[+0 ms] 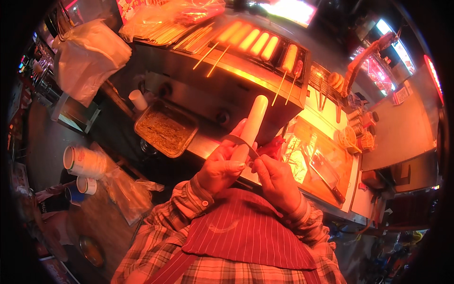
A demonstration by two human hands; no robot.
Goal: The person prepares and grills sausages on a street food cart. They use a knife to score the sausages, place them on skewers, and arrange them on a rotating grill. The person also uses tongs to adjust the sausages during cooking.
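In front of my chest, my left hand (221,164) is wrapped round a thick, pale, smooth sausage-shaped piece of food (257,118), held tilted with its rounded end up and away from me. A thin dark strip (242,143), which looks like a narrow blade, crosses the piece low down at a slant. My right hand (276,180) is closed, thumb and fingers pinching at the strip's right end; its handle, if any, is hidden. Beyond, a grill (279,40) carries several glowing pale pieces like this one (270,48), some on sticks.
A glass tray of brown crumbly food (166,128) is left of my hands, beside a white cup (137,100). A cutting board (326,163) with a knife (326,182) lies to the right. Tongs (323,94) rest near the grill. White tubs (85,160) stand at left.
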